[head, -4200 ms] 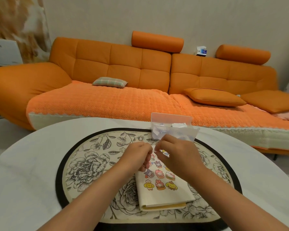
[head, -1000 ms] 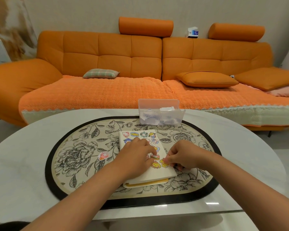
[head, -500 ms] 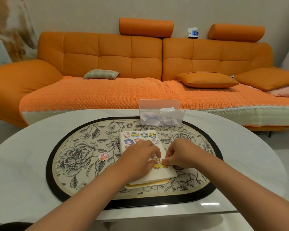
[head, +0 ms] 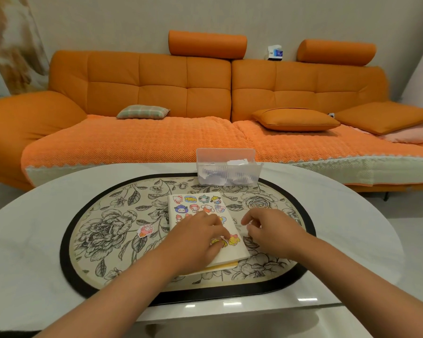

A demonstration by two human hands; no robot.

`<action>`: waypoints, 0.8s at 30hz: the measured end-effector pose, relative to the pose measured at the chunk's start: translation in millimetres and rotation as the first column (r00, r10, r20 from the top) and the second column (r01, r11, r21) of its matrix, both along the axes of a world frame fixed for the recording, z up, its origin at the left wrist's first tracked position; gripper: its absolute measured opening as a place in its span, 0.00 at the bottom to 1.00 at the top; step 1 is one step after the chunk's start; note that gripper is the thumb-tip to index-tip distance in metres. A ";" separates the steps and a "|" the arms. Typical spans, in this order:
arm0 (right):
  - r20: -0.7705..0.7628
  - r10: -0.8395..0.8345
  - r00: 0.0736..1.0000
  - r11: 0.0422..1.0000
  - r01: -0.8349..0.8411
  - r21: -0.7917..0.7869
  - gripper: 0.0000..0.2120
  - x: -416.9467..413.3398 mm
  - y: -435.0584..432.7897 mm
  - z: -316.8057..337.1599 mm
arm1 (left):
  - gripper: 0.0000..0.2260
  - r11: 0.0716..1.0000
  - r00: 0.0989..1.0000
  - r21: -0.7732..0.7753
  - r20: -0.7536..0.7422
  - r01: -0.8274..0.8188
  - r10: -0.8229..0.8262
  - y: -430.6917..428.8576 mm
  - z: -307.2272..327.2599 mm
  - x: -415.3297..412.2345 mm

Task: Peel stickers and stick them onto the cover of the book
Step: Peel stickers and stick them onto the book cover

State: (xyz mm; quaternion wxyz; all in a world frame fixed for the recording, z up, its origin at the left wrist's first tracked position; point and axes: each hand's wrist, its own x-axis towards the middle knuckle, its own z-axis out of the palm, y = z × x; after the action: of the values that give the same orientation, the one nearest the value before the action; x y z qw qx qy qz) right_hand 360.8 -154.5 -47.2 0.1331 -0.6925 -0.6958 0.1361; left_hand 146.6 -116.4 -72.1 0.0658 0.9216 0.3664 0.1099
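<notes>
A cream book (head: 232, 254) lies on the floral mat, its cover carrying several cartoon stickers (head: 200, 203). My left hand (head: 195, 242) rests flat on the cover, its fingertips pressing a yellow sticker (head: 220, 242) near the lower edge and hiding the cover's middle. My right hand (head: 269, 231) hovers just off the book's right edge with curled fingers pinching what looks like a small white scrap of sticker backing (head: 248, 227). One loose pink sticker (head: 145, 231) lies on the mat to the left of the book.
A clear plastic box (head: 227, 170) of white paper scraps stands behind the book at the mat's far edge. The oval black-rimmed mat (head: 66, 242) sits on a white round table (head: 22, 252). An orange sofa (head: 156, 89) fills the background.
My right hand has drawn away from the yellow sticker to the right, off the book. My left hand stays on the cover, its fingers now over that sticker.
</notes>
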 end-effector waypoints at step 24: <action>0.331 0.309 0.892 0.936 -0.346 0.058 0.23 -4.1 -24.2 -22.0 | 0.20 0.999 0.994 -0.009 -0.099 0.049 -0.049 -20.2 -3.0 -9.5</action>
State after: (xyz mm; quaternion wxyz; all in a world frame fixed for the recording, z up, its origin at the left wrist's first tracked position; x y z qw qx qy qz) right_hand 356.7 -178.7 -69.2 0.0347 -0.5690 -0.8216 0.0035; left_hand 137.2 -136.6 -75.1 0.0530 0.9345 0.3468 0.0611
